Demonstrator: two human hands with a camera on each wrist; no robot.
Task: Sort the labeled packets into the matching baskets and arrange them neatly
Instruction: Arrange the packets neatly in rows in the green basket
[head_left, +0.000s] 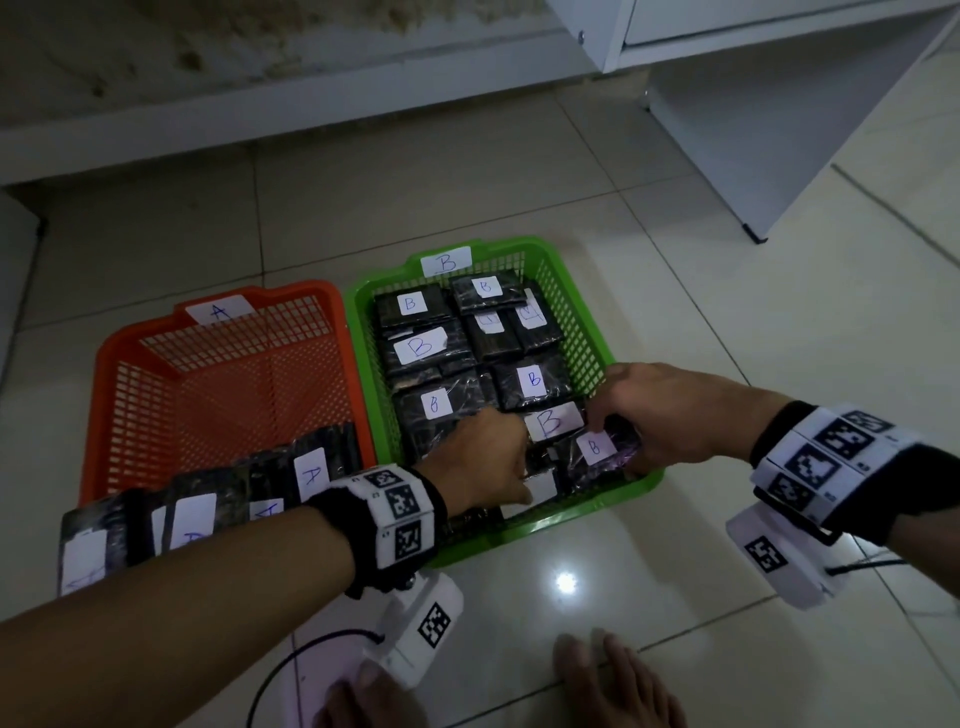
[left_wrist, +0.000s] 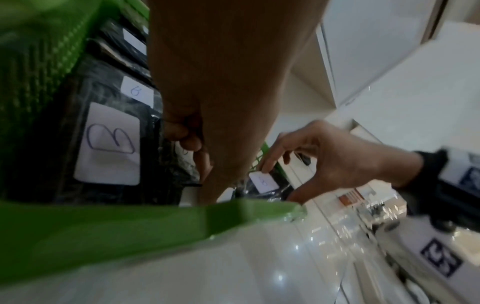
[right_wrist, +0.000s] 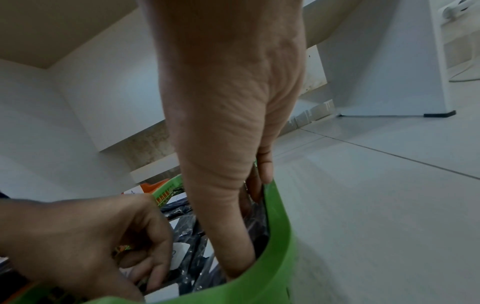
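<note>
Glossy pale tiles cover the floor (head_left: 675, 597), white cabinets (head_left: 779, 104) behind. On it, the orange basket (head_left: 130, 364) holds "A" packets (head_left: 311, 470) at its near edge. Beside it, the green basket (head_left: 587, 322) is full of "B" packets (head_left: 421, 345). The left hand (head_left: 483, 462) curls onto one near its front edge; the right hand (head_left: 660, 415) pinches a corner packet (head_left: 597, 449).

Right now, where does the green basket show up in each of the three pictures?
Head: green basket sits centre, right of the orange basket.
Left wrist: its rim crosses the lower left.
Right wrist: its rim curves along the bottom right.
Shared landmark: the B-labelled packets inside.
</note>
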